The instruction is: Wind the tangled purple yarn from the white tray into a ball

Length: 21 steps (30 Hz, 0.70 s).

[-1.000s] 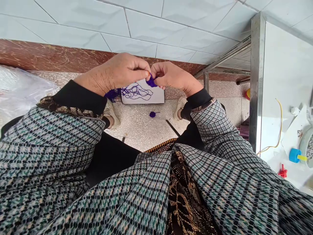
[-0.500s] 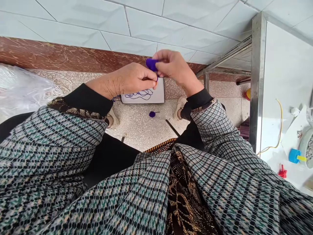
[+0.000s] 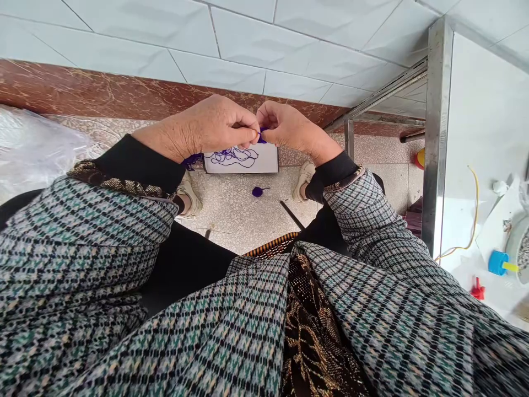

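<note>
My left hand point(image 3: 221, 125) and my right hand point(image 3: 289, 129) meet fingertip to fingertip in front of me. Between the right thumb and fingers is a small purple yarn ball point(image 3: 263, 135), mostly covered by the hand. The left thumb and forefinger pinch what looks like a purple yarn strand at the ball's edge. Beneath the hands, a white box lid or tray point(image 3: 268, 162) with a dark rim holds loose loops of purple yarn point(image 3: 235, 157). More yarn spills over its left side. Another small purple ball point(image 3: 257, 192) with a short tail lies on the floor.
At the left lies a clear plastic bag point(image 3: 37, 143) with white cord. To the right stands a metal-framed white table point(image 3: 467, 121) bearing a yellow wire, a blue cap point(image 3: 498, 262) and a red piece point(image 3: 478, 288). A tiled wall point(image 3: 256, 38) rises ahead; my shoes flank the tray.
My right hand has moved down with the yarn ball, which now sits lower and is more covered. My left hand has shifted slightly up and left, and the fingertips have come together.
</note>
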{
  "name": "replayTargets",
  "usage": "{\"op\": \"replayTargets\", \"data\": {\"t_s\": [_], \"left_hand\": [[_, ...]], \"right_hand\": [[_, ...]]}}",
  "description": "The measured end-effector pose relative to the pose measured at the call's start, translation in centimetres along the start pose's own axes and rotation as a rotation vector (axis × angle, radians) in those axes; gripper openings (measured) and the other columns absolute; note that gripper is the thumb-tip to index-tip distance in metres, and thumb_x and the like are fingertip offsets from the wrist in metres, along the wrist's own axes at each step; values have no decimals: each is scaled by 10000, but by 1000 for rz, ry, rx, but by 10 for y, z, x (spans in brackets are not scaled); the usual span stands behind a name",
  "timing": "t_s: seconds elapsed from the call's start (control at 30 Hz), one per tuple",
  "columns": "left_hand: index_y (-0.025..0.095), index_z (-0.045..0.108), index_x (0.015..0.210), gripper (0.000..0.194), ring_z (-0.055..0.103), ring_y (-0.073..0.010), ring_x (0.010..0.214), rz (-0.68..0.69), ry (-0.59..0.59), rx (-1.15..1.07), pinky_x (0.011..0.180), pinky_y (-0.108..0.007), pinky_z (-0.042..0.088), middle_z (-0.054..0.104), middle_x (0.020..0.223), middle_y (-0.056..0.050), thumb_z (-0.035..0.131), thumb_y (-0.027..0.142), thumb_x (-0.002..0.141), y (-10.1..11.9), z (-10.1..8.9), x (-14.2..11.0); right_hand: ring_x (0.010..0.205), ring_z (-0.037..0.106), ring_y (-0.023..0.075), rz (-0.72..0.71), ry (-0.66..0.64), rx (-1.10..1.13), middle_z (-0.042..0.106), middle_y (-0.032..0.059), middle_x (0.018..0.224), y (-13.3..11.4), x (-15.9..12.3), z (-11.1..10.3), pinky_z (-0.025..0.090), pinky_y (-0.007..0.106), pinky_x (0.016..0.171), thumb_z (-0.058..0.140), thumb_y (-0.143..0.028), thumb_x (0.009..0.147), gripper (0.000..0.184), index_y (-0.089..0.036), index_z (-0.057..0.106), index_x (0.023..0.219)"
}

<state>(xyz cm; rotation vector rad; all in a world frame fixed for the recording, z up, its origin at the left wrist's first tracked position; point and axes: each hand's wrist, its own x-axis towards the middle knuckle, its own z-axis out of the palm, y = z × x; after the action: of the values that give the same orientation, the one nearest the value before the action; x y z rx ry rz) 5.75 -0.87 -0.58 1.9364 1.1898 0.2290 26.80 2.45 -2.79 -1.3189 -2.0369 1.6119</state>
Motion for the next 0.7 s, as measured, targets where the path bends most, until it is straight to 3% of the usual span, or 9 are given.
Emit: {"op": "replayTargets", "data": {"t_s": [0.07, 0.13, 0.23, 0.33, 0.43, 0.53, 0.63, 0.7], "left_hand": [[180, 744, 811, 278, 565, -191, 783, 2, 32, 24, 799, -364, 414, 736, 798, -54, 533, 342, 892, -1, -2, -1], [202, 754, 869, 297, 544, -195, 795, -12, 87, 21, 805, -362, 413, 722, 781, -33, 531, 391, 916, -4, -5, -1], [222, 732, 886, 279, 532, -198, 805, -92, 176, -25, 823, -355, 423, 694, 746, -16, 552, 434, 907, -9, -5, 2], [217, 724, 914, 271, 545, -194, 763, -145, 164, -98, 790, -355, 432, 638, 702, -10, 579, 445, 910, -11, 0, 7], [222, 674, 830, 242, 540, -183, 705, -56, 30, -141, 754, -355, 436, 612, 683, -13, 569, 426, 907, -7, 7, 9], [229, 630, 758, 227, 503, -185, 687, -5, -76, -111, 723, -356, 408, 611, 675, -20, 565, 413, 874, 1, 7, 5], [214, 659, 806, 234, 502, -189, 728, -38, 24, -103, 739, -359, 384, 602, 701, -18, 544, 409, 864, 7, -3, 0], [206, 668, 821, 242, 490, -186, 747, -79, 113, -129, 752, -360, 375, 586, 707, -14, 552, 415, 859, 5, -9, -2]], "right_hand": [[832, 544, 129, 21, -18, 21, 640, 3, 876, -2, -3, 1, 477, 211, 689, 752, -21, 874, 225, -200, 617, 879], [760, 538, 116, 75, -121, 105, 635, -4, 822, -6, -7, 1, 467, 207, 641, 713, -6, 900, 189, -184, 653, 884], [666, 526, 83, 153, -184, 370, 639, -15, 772, -18, -14, -1, 494, 184, 617, 663, 38, 965, 199, -143, 646, 886], [660, 541, 50, 171, -57, 558, 650, -24, 800, -31, -14, -3, 543, 136, 678, 565, 64, 1070, 231, -135, 582, 953], [692, 551, 39, 110, 183, 575, 599, -45, 799, -36, -9, -3, 548, 108, 736, 514, -6, 1159, 230, -151, 552, 985], [665, 497, 57, 117, 305, 468, 559, -44, 743, -31, -4, -1, 461, 116, 625, 613, 8, 1084, 265, -162, 570, 886], [655, 446, 72, 142, 106, 227, 557, -30, 696, -23, -5, 1, 372, 148, 542, 713, 109, 913, 320, -159, 609, 772], [637, 456, 68, 111, -83, 217, 578, -33, 705, -23, -9, 0, 391, 151, 552, 699, 120, 898, 298, -150, 627, 794]]}}
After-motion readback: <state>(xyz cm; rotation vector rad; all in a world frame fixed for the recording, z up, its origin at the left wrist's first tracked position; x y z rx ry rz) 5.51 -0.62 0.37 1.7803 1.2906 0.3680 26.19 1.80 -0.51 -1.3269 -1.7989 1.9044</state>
